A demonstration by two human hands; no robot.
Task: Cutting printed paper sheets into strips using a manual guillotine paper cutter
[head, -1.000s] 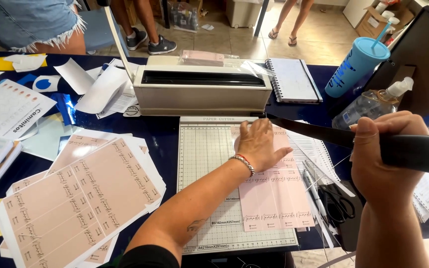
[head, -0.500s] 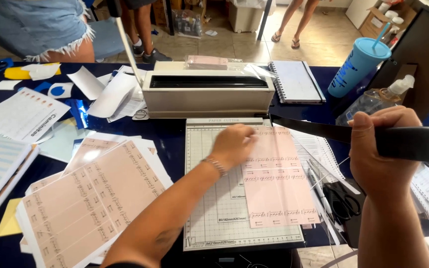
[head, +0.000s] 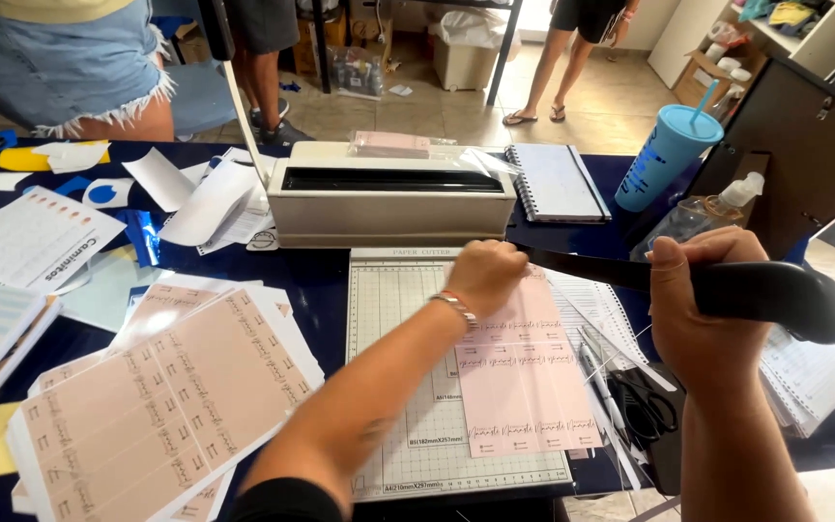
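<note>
One gridded, flat cutter (head: pixel 408 387) lies on the blue table (head: pixel 311 275); a matte pink sheet (head: pixel 524 387) rests on its right half; the right hand (head: pixel 717 314) wraps tight round the smooth black handle (head: pixel 775 295), blade raised; the left hand (head: pixel 485 275), curled, presses the sheet's top, further up than before.

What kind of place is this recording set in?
Probably a small print or stationery workshop: a paper cutter with a pink printed sheet on it, a binding machine behind, and stacks of pink sheets on the table.
</note>
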